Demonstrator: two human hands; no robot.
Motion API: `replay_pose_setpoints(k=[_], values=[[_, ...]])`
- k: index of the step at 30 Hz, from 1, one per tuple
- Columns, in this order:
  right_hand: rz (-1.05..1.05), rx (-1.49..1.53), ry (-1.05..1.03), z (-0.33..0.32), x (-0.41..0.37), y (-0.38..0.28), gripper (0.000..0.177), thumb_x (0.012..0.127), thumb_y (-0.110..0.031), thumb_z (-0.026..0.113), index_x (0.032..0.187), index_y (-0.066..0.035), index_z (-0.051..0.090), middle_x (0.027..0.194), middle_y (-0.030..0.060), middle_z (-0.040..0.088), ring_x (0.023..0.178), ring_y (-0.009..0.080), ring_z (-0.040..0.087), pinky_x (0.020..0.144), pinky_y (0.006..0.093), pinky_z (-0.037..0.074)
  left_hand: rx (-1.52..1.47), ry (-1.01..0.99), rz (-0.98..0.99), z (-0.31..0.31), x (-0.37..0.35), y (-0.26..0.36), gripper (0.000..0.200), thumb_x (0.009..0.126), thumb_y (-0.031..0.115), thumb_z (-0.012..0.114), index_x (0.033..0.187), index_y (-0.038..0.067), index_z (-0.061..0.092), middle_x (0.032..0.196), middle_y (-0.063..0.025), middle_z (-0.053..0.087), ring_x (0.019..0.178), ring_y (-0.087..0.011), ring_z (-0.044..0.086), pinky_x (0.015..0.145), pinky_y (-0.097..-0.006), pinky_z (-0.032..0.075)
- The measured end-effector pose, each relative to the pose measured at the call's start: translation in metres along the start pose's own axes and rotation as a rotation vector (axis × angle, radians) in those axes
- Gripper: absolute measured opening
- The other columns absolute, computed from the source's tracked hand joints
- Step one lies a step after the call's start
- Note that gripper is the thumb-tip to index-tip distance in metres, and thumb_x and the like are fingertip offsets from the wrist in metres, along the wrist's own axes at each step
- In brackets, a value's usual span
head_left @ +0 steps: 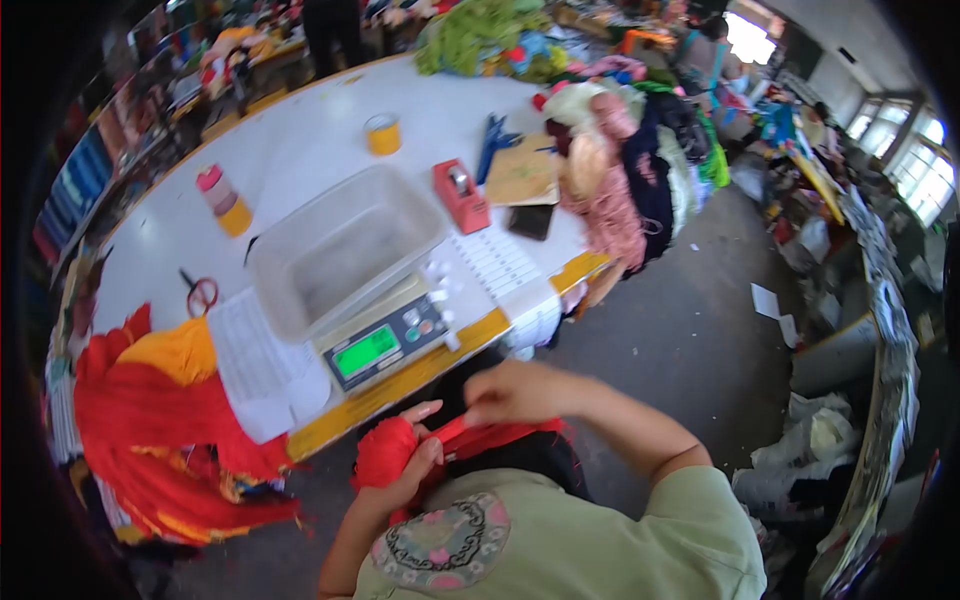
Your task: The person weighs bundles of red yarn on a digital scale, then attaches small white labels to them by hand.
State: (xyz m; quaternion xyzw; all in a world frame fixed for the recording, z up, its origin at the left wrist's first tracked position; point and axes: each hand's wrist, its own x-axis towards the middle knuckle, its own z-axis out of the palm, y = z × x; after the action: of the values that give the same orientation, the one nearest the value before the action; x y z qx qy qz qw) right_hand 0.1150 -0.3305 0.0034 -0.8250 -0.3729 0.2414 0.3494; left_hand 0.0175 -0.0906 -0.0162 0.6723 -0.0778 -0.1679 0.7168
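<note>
My left hand [412,462] is closed around a small ball of red yarn [382,448], held low in front of my green shirt. My right hand [512,390] pinches a strand of the same red yarn [495,434], which stretches from the ball across my lap. Both hands are just below the table's yellow front edge [420,368]. A digital scale [385,345] with a lit green display stands on the table right above them. A clear plastic tub [345,250] sits on the scale.
A heap of red and orange yarn [160,420] hangs over the table's left end, beside sheets of paper [260,365]. On the white table lie red-handled scissors [200,293], a red tape dispenser [460,195], a yellow roll [383,133] and a phone [530,220]. Yarn bundles [620,170] drape over the right end.
</note>
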Motion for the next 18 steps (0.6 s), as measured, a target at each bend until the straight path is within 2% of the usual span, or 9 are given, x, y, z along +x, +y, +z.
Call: replay_pose_setpoints(k=[1, 2, 3, 4, 5, 6, 9, 13, 18], values=[[0.031, 0.091, 0.073, -0.009, -0.001, 0.013, 0.024, 0.09, -0.029, 0.066, 0.09, -0.006, 0.065, 0.08, 0.0128, 0.066, 0.073, 0.0283, 0.065, 0.065, 0.0369, 0.05, -0.01, 0.03, -0.029, -0.005, -0.006, 0.0, 0.047, 0.096, 0.017, 0.057, 0.137, 0.002, 0.042, 0.076, -0.0006, 0.058, 0.063, -0.005, 0.05, 0.06, -0.0204, 0.041], [0.207, 0.057, 0.14, -0.026, -0.005, 0.015, 0.018, 0.087, -0.022, 0.068, 0.093, -0.005, 0.066, 0.085, 0.0122, 0.067, 0.079, 0.025, 0.066, 0.07, 0.0354, 0.05, -0.021, 0.054, -0.052, -0.008, -0.011, 0.001, 0.046, 0.096, 0.017, 0.057, 0.137, 0.002, 0.042, 0.076, -0.0003, 0.058, 0.063, -0.0046, 0.05, 0.06, -0.0199, 0.041], [0.133, -0.101, 0.41, -0.029, -0.005, 0.046, 0.016, 0.085, -0.018, 0.069, 0.093, -0.004, 0.067, 0.087, 0.0127, 0.067, 0.082, 0.0266, 0.066, 0.072, 0.0346, 0.05, -0.034, 0.075, -0.072, -0.01, -0.016, 0.001, 0.046, 0.096, 0.016, 0.057, 0.137, 0.002, 0.043, 0.075, 0.0, 0.057, 0.063, -0.0042, 0.049, 0.059, -0.0195, 0.04], [0.162, -0.268, 0.603, -0.039, 0.0, 0.067, 0.014, 0.082, -0.012, 0.069, 0.092, -0.003, 0.067, 0.09, 0.0133, 0.068, 0.084, 0.029, 0.065, 0.074, 0.0364, 0.05, -0.031, 0.09, -0.089, -0.01, -0.02, 0.004, 0.044, 0.096, 0.015, 0.057, 0.136, 0.002, 0.043, 0.076, 0.0, 0.058, 0.063, -0.0041, 0.048, 0.059, -0.0196, 0.04], [0.216, -0.395, 0.624, -0.054, 0.004, 0.08, 0.014, 0.08, -0.008, 0.07, 0.093, -0.004, 0.068, 0.093, 0.0131, 0.068, 0.091, 0.0308, 0.064, 0.078, 0.0385, 0.05, -0.049, 0.093, -0.101, -0.01, -0.022, 0.003, 0.044, 0.096, 0.015, 0.056, 0.136, 0.003, 0.043, 0.076, 0.0, 0.058, 0.063, -0.0041, 0.048, 0.059, -0.0196, 0.04], [0.173, -0.462, 0.63, -0.066, 0.009, 0.099, 0.019, 0.075, -0.013, 0.073, 0.094, -0.009, 0.069, 0.099, 0.009, 0.068, 0.098, 0.0296, 0.062, 0.083, 0.0405, 0.048, -0.067, 0.093, -0.114, -0.009, -0.023, 0.002, 0.044, 0.096, 0.015, 0.056, 0.136, 0.003, 0.044, 0.077, 0.0001, 0.058, 0.063, -0.0041, 0.049, 0.059, -0.0196, 0.04], [0.042, -0.488, 0.561, -0.076, 0.031, 0.134, 0.024, 0.074, -0.013, 0.074, 0.098, -0.012, 0.069, 0.106, 0.0044, 0.066, 0.104, 0.026, 0.06, 0.088, 0.0413, 0.045, -0.037, 0.091, -0.101, -0.002, -0.022, 0.002, 0.042, 0.096, 0.014, 0.056, 0.135, 0.003, 0.045, 0.077, 0.0, 0.059, 0.062, -0.004, 0.049, 0.058, -0.0197, 0.04], [0.047, -0.631, 0.474, -0.077, 0.044, 0.137, 0.024, 0.073, -0.015, 0.074, 0.096, -0.014, 0.068, 0.1, 0.0011, 0.065, 0.102, 0.0229, 0.06, 0.085, 0.0407, 0.043, 0.0, 0.095, -0.118, -0.002, -0.023, 0.003, 0.04, 0.096, 0.013, 0.055, 0.135, 0.004, 0.047, 0.078, -0.0003, 0.059, 0.063, -0.0043, 0.05, 0.057, -0.0206, 0.042], [0.029, -0.705, 0.566, -0.066, 0.038, 0.145, 0.013, 0.073, -0.014, 0.069, 0.084, -0.012, 0.063, 0.088, 0.0042, 0.063, 0.09, 0.024, 0.062, 0.083, 0.0413, 0.043, 0.088, 0.093, -0.108, -0.005, -0.024, 0.001, 0.042, 0.096, 0.017, 0.056, 0.136, 0.006, 0.048, 0.078, -0.0002, 0.06, 0.064, -0.0048, 0.052, 0.058, -0.021, 0.042]])
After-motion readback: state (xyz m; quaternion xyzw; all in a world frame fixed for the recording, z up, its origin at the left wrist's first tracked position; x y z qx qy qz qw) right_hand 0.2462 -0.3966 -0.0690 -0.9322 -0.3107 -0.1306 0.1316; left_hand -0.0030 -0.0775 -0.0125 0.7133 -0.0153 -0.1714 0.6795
